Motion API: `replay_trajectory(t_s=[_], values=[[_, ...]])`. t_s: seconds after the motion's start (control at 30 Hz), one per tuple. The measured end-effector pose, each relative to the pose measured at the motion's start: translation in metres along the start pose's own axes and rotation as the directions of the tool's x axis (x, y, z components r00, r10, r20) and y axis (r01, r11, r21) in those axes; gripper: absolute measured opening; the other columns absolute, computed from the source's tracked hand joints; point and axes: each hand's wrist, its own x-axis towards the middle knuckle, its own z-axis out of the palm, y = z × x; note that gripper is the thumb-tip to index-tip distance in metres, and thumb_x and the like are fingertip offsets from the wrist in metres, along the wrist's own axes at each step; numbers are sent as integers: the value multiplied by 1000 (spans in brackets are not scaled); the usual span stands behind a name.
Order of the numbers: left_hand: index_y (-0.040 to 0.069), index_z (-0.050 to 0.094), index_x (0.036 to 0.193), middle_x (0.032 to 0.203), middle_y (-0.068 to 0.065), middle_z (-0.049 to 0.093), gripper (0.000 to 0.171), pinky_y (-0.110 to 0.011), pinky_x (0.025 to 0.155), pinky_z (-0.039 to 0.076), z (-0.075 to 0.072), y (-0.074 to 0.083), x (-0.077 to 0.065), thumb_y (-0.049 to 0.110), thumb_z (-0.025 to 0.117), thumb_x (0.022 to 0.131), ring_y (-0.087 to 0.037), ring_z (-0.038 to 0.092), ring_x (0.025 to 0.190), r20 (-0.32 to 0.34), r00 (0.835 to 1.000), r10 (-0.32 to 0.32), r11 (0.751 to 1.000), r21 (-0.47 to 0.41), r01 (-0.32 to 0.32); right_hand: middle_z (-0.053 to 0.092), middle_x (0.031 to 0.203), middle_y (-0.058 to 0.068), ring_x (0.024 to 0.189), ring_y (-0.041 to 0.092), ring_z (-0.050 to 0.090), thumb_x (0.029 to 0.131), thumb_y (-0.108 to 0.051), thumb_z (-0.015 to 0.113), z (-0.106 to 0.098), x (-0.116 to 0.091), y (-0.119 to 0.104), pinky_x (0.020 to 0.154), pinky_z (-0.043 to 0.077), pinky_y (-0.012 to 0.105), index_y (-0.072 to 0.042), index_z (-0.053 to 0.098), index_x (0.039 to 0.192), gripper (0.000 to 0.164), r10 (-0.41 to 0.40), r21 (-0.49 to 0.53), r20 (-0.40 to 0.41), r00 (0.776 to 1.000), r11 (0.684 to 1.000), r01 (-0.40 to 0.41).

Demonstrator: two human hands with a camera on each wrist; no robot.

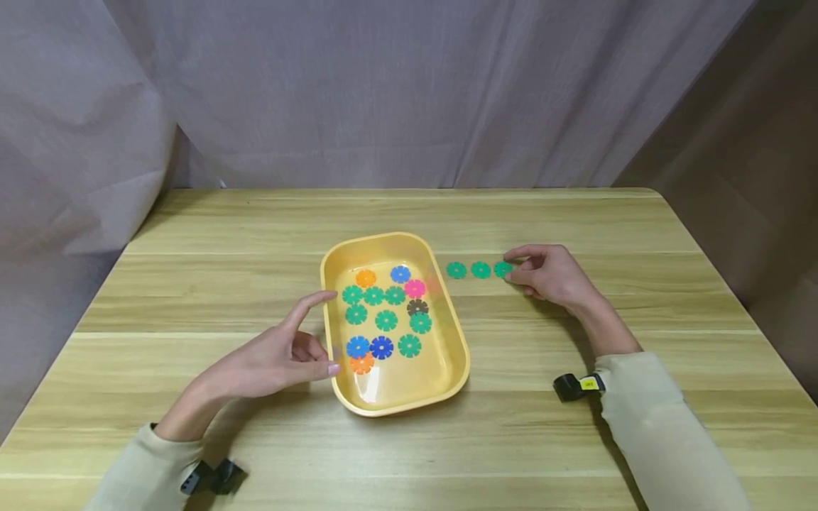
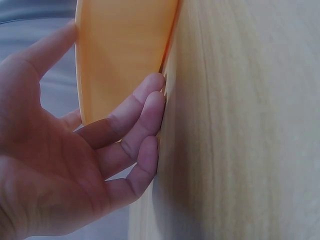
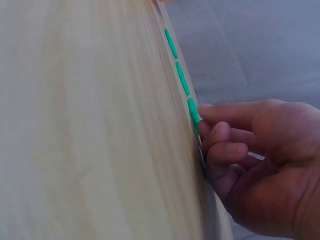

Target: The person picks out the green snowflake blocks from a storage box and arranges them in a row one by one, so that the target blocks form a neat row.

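Observation:
A yellow plastic tray (image 1: 409, 387) stands on the wooden table, holding several flat, notched snowflake discs. My left hand (image 1: 268, 360) grips its left side: thumb and index finger reach over the rim, while the other fingers curl low beside the outer wall (image 2: 120, 55). To the right of the tray, three green snowflake discs lie in a row: a left disc (image 1: 456, 270), a middle disc (image 1: 481, 270) and a right disc (image 1: 501, 269). My right hand (image 1: 554, 275) pinches that right disc between thumb and index finger, flat at the tabletop; its fingertips (image 3: 206, 113) cover part of the edge.
Inside the tray are mostly green discs (image 1: 386, 321), plus blue (image 1: 400, 274), dark blue (image 1: 381, 348), orange (image 1: 366, 278), pink (image 1: 415, 288) and dark brown (image 1: 418, 306) ones. A grey curtain (image 1: 409, 92) hangs behind the table's back edge. Each wrist carries a black camera (image 1: 567, 387).

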Motion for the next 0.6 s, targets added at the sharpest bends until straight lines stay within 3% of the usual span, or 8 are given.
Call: replay_trajectory(t_s=[0.1, 0.3, 0.6], values=[[28, 9, 168, 98, -7, 74, 101, -32, 78, 58, 0, 1, 0, 33, 80, 96, -27, 73, 87, 2, 1000, -2, 1000, 0, 2, 65, 83, -1, 59, 9, 55, 97, -9, 75, -4, -4, -6, 54, 46, 24, 0, 64, 139, 44, -14, 4, -35, 999, 1000, 14], [28, 9, 168, 97, -8, 75, 101, -32, 79, 58, -1, 0, 0, 33, 80, 96, -27, 73, 88, 2, 1000, 5, 1000, -5, -5, 63, 84, -5, 54, 7, 50, 96, -15, 77, -6, -13, -28, 50, 41, 25, -3, 68, 136, 42, -117, -13, -110, 987, 993, 116], [30, 10, 168, 97, -8, 75, 101, -32, 78, 57, 0, 0, 0, 33, 80, 96, -27, 73, 87, 0, 1000, 0, 1000, -11, 0, 67, 92, -5, 56, 4, 52, 96, -15, 76, 14, -39, -74, 53, 40, 23, -11, 73, 127, 32, -159, 54, -46, 986, 986, 161]])
